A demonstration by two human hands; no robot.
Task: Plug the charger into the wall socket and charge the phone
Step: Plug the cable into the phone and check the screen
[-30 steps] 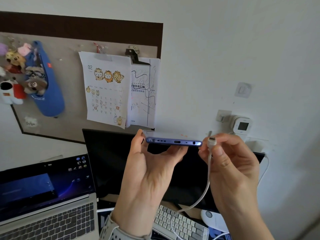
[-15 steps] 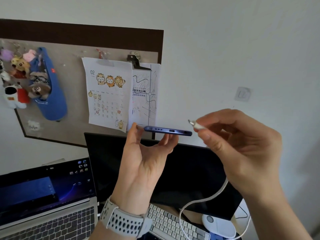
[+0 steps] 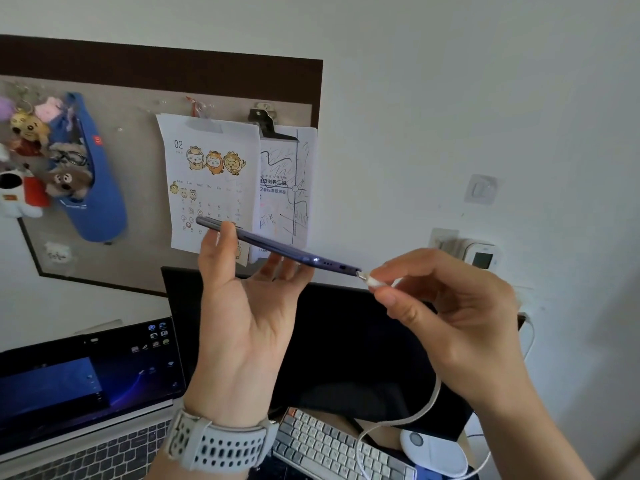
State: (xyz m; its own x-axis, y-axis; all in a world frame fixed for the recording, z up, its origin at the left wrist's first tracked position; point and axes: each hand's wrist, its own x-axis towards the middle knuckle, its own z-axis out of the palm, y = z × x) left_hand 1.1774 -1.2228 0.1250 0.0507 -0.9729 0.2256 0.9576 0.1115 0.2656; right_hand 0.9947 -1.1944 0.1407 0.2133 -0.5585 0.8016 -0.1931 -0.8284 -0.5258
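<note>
At centre frame, my left hand (image 3: 242, 306) grips the phone (image 3: 277, 245) edge-on, tilted down to the right. My right hand (image 3: 446, 306) pinches the white cable plug (image 3: 375, 281), its tip touching the phone's lower corner, bare wall above.

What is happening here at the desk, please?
A person is about to charge a phone. The left hand holds the purple phone up edge-on, its bottom edge turned toward the right hand. The right hand pinches the white cable connector, whose metal tip is at the corner of the phone's bottom edge, not yet in the charging port. The white cable hangs down over the keyboard.
</note>
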